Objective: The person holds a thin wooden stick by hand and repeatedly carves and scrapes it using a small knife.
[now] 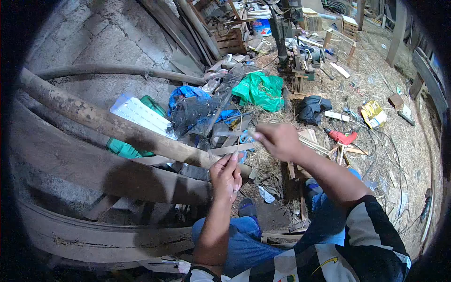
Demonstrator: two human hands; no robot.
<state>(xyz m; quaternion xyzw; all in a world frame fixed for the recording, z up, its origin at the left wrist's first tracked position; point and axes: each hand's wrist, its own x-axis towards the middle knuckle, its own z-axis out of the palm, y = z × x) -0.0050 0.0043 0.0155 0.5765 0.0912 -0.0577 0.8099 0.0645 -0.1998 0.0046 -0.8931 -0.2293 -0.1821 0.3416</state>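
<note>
My left hand (226, 176) pinches a thin wooden stick (241, 126), which stands nearly upright above the fingertips. My right hand (280, 143) is closed round the handle of a knife (230, 134). Its pale blade is smeared by motion and points left, close to the stick; whether the two touch I cannot tell. Just behind my left hand, a flat pale strip of wood (224, 150) crosses the end of a long round pole (136, 136).
A red power drill (341, 137) lies on the shaving-covered floor at right, among cables. Beyond the hands are a green plastic bag (260, 90) and a black bag (314, 109). Heavy wooden beams (94, 160) run along the left. A white bucket (261, 23) stands at the back.
</note>
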